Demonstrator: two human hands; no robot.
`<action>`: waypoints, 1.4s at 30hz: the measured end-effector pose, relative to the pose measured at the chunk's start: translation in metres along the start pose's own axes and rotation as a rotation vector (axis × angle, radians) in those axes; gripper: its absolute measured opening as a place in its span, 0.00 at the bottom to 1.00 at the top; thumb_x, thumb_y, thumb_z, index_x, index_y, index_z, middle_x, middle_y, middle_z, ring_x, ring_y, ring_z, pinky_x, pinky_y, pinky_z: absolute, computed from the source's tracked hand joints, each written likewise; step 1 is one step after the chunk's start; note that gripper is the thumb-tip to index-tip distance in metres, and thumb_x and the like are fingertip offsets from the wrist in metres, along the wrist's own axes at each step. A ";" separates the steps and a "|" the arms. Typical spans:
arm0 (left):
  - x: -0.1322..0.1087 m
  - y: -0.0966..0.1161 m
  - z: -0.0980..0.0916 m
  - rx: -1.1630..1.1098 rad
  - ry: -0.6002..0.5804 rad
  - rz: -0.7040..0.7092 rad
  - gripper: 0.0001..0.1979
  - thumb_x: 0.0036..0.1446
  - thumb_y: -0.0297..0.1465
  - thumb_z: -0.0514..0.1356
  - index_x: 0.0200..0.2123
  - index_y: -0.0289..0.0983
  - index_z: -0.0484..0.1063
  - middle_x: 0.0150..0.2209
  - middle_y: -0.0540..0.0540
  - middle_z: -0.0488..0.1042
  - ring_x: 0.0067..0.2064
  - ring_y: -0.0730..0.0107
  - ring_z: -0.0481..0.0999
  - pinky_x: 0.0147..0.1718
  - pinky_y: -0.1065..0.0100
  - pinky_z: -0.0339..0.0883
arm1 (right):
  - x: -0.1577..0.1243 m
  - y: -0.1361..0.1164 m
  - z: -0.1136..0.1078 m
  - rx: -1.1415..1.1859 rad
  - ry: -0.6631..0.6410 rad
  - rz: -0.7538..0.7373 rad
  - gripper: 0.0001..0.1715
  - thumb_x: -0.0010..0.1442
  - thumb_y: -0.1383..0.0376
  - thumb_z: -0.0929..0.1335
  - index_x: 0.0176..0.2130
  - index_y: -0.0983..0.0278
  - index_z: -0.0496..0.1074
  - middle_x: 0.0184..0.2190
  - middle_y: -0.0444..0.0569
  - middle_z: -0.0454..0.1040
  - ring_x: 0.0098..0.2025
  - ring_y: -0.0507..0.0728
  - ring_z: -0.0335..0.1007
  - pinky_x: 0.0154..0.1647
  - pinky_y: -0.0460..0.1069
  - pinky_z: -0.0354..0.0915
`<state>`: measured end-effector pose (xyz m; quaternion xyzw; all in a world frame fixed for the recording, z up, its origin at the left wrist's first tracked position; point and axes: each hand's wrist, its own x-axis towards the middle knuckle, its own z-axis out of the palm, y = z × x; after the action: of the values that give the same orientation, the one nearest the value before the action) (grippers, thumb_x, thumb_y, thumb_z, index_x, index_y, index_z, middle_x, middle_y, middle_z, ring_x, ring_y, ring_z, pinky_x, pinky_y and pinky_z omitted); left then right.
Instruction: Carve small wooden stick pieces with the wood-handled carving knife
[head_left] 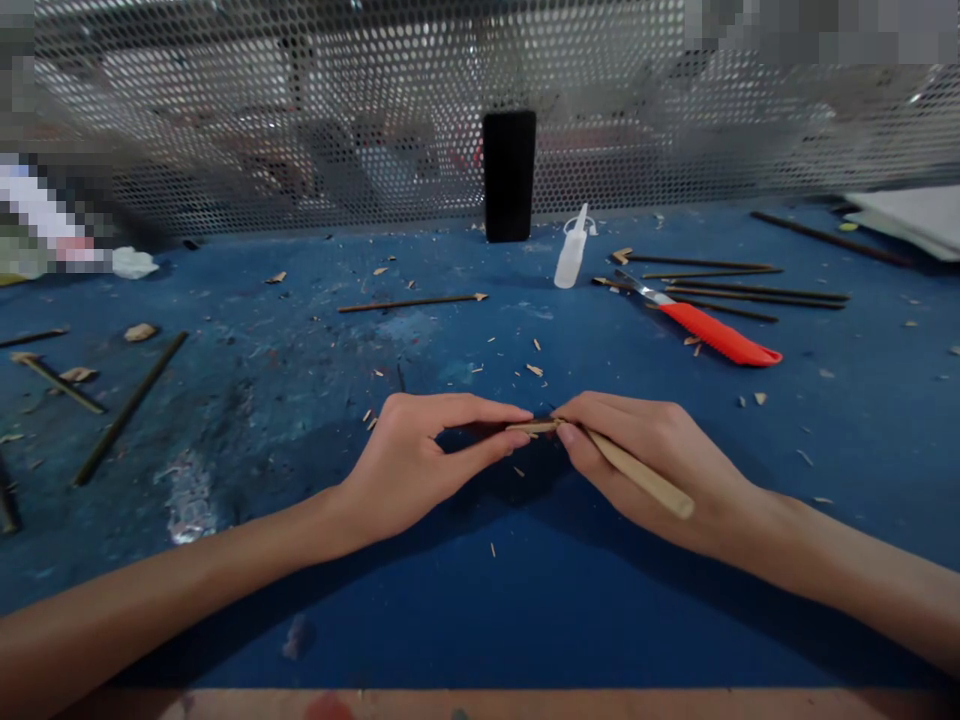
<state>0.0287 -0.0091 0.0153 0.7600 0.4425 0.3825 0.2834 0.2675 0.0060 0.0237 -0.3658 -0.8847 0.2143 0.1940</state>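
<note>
A wooden stick [637,475] is being pinched by the closed fingers of the left hand [420,470] and right hand [660,470]. An orange knife [720,333] is lying beyond the stick.

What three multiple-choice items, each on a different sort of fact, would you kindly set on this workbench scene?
1. Where is the white plastic bottle relative to the orange-handled knife? A left of it; B right of it; C under it.
2. What colour is the bench top? A green; B blue; C grey.
3. What state is the pale wooden stick in? A lying loose; B standing upright; C held in the right hand.

Answers: 1 A, the bottle shows left of the knife's blade. 2 B, the surface is blue under the scattered wood chips. 3 C, the stick is gripped in that hand.
</note>
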 end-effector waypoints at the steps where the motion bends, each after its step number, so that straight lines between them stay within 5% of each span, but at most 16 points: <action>1: 0.000 0.000 0.000 -0.010 0.001 -0.008 0.09 0.60 0.34 0.69 0.44 0.42 0.83 0.41 0.51 0.85 0.40 0.69 0.85 0.43 0.73 0.78 | 0.000 -0.001 0.000 -0.006 -0.003 0.005 0.13 0.72 0.63 0.60 0.42 0.64 0.73 0.33 0.48 0.76 0.31 0.53 0.70 0.33 0.51 0.62; 7: 0.000 -0.001 0.000 -0.159 -0.042 -0.169 0.10 0.59 0.35 0.69 0.43 0.40 0.84 0.36 0.49 0.85 0.34 0.68 0.84 0.35 0.73 0.80 | 0.000 -0.004 -0.003 -0.043 0.030 0.038 0.16 0.72 0.63 0.59 0.39 0.63 0.73 0.32 0.50 0.76 0.30 0.55 0.71 0.32 0.51 0.64; 13: 0.004 -0.006 0.000 -0.296 -0.082 -0.253 0.11 0.60 0.36 0.68 0.43 0.38 0.83 0.32 0.48 0.83 0.33 0.69 0.83 0.34 0.73 0.81 | 0.001 0.005 -0.003 -0.055 0.126 0.041 0.14 0.71 0.63 0.62 0.52 0.63 0.72 0.41 0.53 0.77 0.36 0.57 0.75 0.37 0.53 0.68; 17: 0.005 -0.007 -0.001 -0.272 -0.066 -0.268 0.10 0.60 0.35 0.68 0.44 0.39 0.83 0.34 0.49 0.84 0.34 0.70 0.84 0.36 0.74 0.80 | 0.000 0.005 -0.003 0.030 0.127 0.156 0.13 0.72 0.62 0.62 0.52 0.61 0.69 0.31 0.46 0.76 0.28 0.54 0.72 0.31 0.50 0.65; 21: 0.006 -0.008 -0.001 -0.129 -0.044 -0.165 0.08 0.61 0.33 0.68 0.44 0.42 0.83 0.41 0.51 0.84 0.42 0.71 0.84 0.44 0.73 0.77 | -0.002 0.005 -0.005 0.236 0.127 0.246 0.08 0.70 0.59 0.66 0.45 0.59 0.67 0.29 0.43 0.75 0.26 0.52 0.68 0.27 0.48 0.63; 24: 0.006 -0.010 0.001 0.002 -0.059 -0.004 0.07 0.62 0.29 0.67 0.43 0.41 0.83 0.42 0.52 0.84 0.44 0.73 0.83 0.47 0.74 0.74 | -0.003 0.010 -0.005 0.323 0.131 0.260 0.14 0.71 0.54 0.64 0.37 0.59 0.69 0.28 0.44 0.71 0.27 0.52 0.64 0.25 0.48 0.61; 29: 0.005 -0.012 0.004 0.104 -0.067 0.107 0.07 0.63 0.27 0.65 0.44 0.39 0.82 0.42 0.52 0.83 0.43 0.76 0.81 0.47 0.77 0.71 | -0.007 0.018 0.000 0.452 0.106 0.248 0.14 0.73 0.54 0.62 0.38 0.59 0.67 0.26 0.41 0.68 0.25 0.51 0.65 0.25 0.47 0.63; 35: 0.009 -0.011 0.007 0.174 -0.133 0.056 0.07 0.67 0.27 0.62 0.45 0.40 0.80 0.43 0.54 0.81 0.46 0.76 0.79 0.49 0.76 0.67 | -0.005 0.012 -0.005 0.193 0.122 0.087 0.06 0.68 0.64 0.65 0.36 0.62 0.68 0.25 0.42 0.75 0.23 0.49 0.70 0.24 0.46 0.64; 42: 0.012 -0.010 0.008 0.154 -0.174 0.009 0.07 0.68 0.27 0.61 0.46 0.40 0.78 0.44 0.53 0.80 0.47 0.74 0.77 0.49 0.73 0.66 | 0.000 0.015 -0.009 0.092 0.101 0.063 0.04 0.64 0.67 0.67 0.35 0.62 0.69 0.25 0.41 0.76 0.23 0.48 0.70 0.24 0.44 0.62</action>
<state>0.0347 0.0050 0.0075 0.8118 0.4411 0.2812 0.2596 0.2803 0.0175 0.0234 -0.3944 -0.8511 0.2421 0.2480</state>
